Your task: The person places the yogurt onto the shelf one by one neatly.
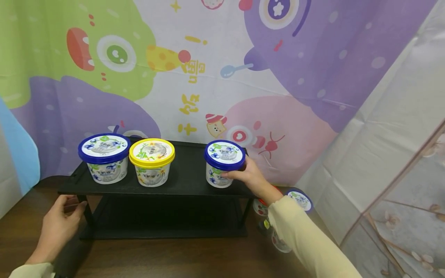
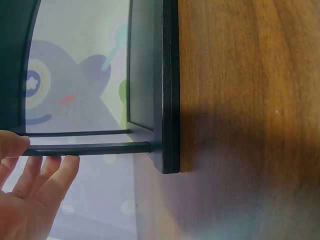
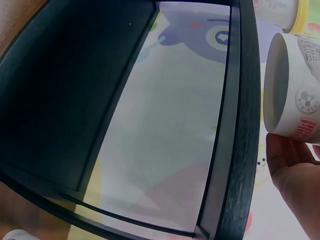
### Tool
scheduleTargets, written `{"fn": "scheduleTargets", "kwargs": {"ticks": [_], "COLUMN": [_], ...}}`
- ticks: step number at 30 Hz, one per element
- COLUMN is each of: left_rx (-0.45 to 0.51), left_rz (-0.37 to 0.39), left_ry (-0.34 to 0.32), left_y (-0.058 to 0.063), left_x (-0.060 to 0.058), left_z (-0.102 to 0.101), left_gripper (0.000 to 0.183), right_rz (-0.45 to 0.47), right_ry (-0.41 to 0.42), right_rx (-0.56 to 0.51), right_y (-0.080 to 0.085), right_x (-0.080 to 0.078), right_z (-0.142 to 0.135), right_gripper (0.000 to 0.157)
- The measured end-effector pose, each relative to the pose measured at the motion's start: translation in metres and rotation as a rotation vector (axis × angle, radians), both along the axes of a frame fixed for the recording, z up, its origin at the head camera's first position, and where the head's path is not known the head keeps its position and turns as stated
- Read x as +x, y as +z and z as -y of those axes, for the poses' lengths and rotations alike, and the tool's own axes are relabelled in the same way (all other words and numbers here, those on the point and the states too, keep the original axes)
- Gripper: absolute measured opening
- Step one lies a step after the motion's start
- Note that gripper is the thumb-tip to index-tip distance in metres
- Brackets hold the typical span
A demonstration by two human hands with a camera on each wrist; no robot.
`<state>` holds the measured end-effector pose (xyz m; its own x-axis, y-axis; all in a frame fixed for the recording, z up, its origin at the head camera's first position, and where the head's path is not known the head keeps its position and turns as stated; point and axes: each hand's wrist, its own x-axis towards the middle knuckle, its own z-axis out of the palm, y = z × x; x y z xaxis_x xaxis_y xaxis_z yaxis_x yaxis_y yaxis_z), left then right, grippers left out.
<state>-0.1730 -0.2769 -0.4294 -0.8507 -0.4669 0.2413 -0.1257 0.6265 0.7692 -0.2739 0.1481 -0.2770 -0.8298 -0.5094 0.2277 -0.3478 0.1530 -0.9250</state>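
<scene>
My right hand [image 1: 248, 175] holds a white tub with a blue lid [image 1: 225, 155], thumb across its front, at the right end of the black shelf's upper board [image 1: 189, 170]. In the right wrist view the base of this tub [image 3: 280, 85] shows beside the board's edge. On the board's left half stand another blue-lidded tub [image 1: 108, 172] and a yellow-lidded tub [image 1: 153, 175], both upright. My left hand [image 1: 59, 224] is at the shelf's front left corner, under the upper board. The left wrist view has its thumb and fingers around the thin post [image 2: 100, 149].
More tubs stand to the right of the shelf, partly behind my right sleeve: one blue-lidded [image 1: 300, 199], one red-lidded [image 1: 260, 206], and another low in front [image 1: 281, 244]. The lower board [image 1: 167, 231] rests on the brown wooden table [image 1: 174, 258]. A printed cloth [image 1: 208, 88] hangs behind.
</scene>
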Motion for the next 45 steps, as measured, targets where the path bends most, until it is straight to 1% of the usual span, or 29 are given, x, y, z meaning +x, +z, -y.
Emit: {"fn": "scheduleTargets", "kwargs": {"ticks": [2,3,4,6,7,10,11,13,14,20,21,23,24,26,28,30,31,34,35,36,37,39,40,43,44,45], "left_rx": [0.006,0.015,0.0,-0.015,-0.005,-0.033,-0.024,-0.026,-0.01,-0.015,-0.035,-0.008,-0.013,0.004,0.005,0.007,0.011,-0.015,-0.006,-0.023,-0.025,-0.007,-0.013,0.014,0.005,-0.008], "left_rz": [0.002,0.007,0.007,0.005,-0.001,-0.014,-0.017,-0.023,-0.012,0.0,-0.011,0.001,0.015,0.031,0.04,0.042,0.033,0.016,0.01,0.004,0.004,0.002,0.009,0.008,0.002,0.008], "left_ry": [0.0,-0.001,0.006,0.01,-0.005,-0.002,-0.009,-0.011,-0.015,-0.012,-0.006,-0.005,0.008,0.006,0.008,0.008,-0.004,0.001,-0.009,-0.003,-0.003,-0.01,0.005,-0.006,-0.007,0.009], "left_y": [-0.007,-0.011,-0.018,-0.036,-0.045,-0.072,-0.077,-0.08,-0.076,-0.068,-0.067,-0.054,-0.046,-0.03,-0.02,-0.019,-0.022,-0.042,-0.046,-0.051,-0.052,-0.045,-0.038,-0.017,-0.013,-0.009], "left_x": [-0.004,-0.007,-0.011,-0.021,-0.025,-0.039,-0.041,-0.042,-0.041,-0.037,-0.036,-0.03,-0.026,-0.018,-0.013,-0.012,-0.014,-0.023,-0.026,-0.028,-0.028,-0.025,-0.022,-0.01,-0.007,-0.005], "left_z": [0.005,0.009,0.013,0.025,0.031,0.047,0.05,0.052,0.051,0.046,0.044,0.037,0.031,0.022,0.016,0.015,0.017,0.029,0.032,0.035,0.036,0.032,0.027,0.013,0.01,0.006], "left_gripper": [0.04,0.041,0.042,0.045,0.047,0.051,0.051,0.052,0.052,0.05,0.049,0.048,0.047,0.045,0.043,0.044,0.044,0.047,0.048,0.047,0.046,0.046,0.043,0.041,0.039,0.038], "right_rz": [-0.003,-0.004,-0.005,-0.003,-0.003,0.005,0.008,0.017,0.022,0.02,0.015,0.003,-0.001,-0.009,-0.012,-0.009,-0.004,-0.003,-0.002,-0.004,-0.004,-0.004,-0.003,0.002,0.003,0.004], "right_ry": [0.007,0.011,0.012,0.012,0.012,0.003,0.003,0.003,0.001,0.02,0.028,0.038,0.043,0.047,0.047,0.044,0.041,0.045,0.046,0.05,0.054,0.054,0.05,0.038,0.031,0.028], "right_rx": [-0.001,-0.003,-0.001,0.006,0.01,0.014,0.016,0.019,0.021,0.013,0.01,0.008,0.006,0.007,0.01,0.014,0.016,0.02,0.021,0.021,0.019,0.017,0.021,0.031,0.037,0.043], "right_y": [0.0,0.0,0.0,0.001,0.001,0.001,0.001,0.001,0.001,-0.001,-0.001,-0.001,-0.001,-0.001,0.0,-0.001,-0.001,-0.001,-0.001,-0.002,-0.002,-0.002,-0.002,-0.002,-0.002,-0.003], "right_x": [0.0,0.0,0.0,0.0,0.0,0.0,0.0,0.001,0.001,0.0,0.0,-0.001,-0.001,-0.001,-0.001,-0.001,-0.001,-0.001,-0.001,-0.001,-0.002,-0.002,-0.002,-0.003,-0.003,-0.003], "right_z": [0.002,0.003,0.004,0.005,0.006,0.008,0.008,0.01,0.01,0.014,0.014,0.016,0.016,0.017,0.018,0.018,0.018,0.019,0.019,0.019,0.019,0.02,0.02,0.021,0.021,0.021], "right_gripper": [0.074,0.074,0.073,0.072,0.072,0.07,0.07,0.069,0.069,0.069,0.07,0.07,0.071,0.071,0.072,0.071,0.071,0.071,0.071,0.072,0.073,0.074,0.074,0.073,0.072,0.071]}}
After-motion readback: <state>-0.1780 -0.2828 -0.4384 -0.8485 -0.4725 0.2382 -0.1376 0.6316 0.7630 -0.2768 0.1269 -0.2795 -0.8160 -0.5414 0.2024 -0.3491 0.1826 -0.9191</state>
